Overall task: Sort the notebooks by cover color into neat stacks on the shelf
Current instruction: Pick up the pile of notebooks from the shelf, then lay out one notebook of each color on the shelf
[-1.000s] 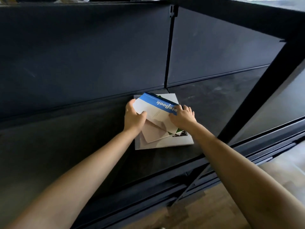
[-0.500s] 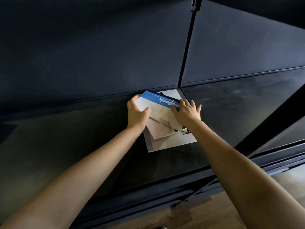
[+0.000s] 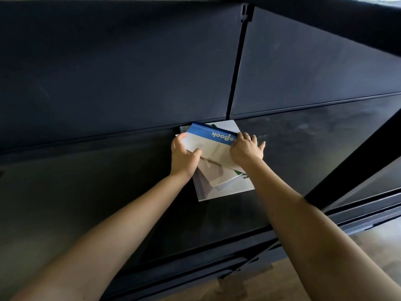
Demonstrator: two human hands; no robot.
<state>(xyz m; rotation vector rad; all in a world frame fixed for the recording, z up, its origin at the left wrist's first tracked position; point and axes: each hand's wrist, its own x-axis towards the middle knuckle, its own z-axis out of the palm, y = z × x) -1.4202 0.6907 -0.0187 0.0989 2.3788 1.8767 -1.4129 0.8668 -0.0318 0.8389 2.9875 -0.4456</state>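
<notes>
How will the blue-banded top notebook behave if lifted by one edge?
Probably floppy: the blue-banded notebook looks thin and soft-covered. Likely light: the left hand grips just one edge while the right hand rests on the other. Could slide: it lies askew on the smooth notebooks beneath.

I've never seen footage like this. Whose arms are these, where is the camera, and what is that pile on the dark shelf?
No machine here: these are a person's two bare arms, filmed by one camera worn on the head, looking forward and down. On the dark shelf lies a skewed pile of notebooks. The left hand grips the top one, the blue notebook, by its left edge, thumb on top; the right hand rests spread fingers on its right side. Beneath show a green edge and a larger white notebook.
</notes>
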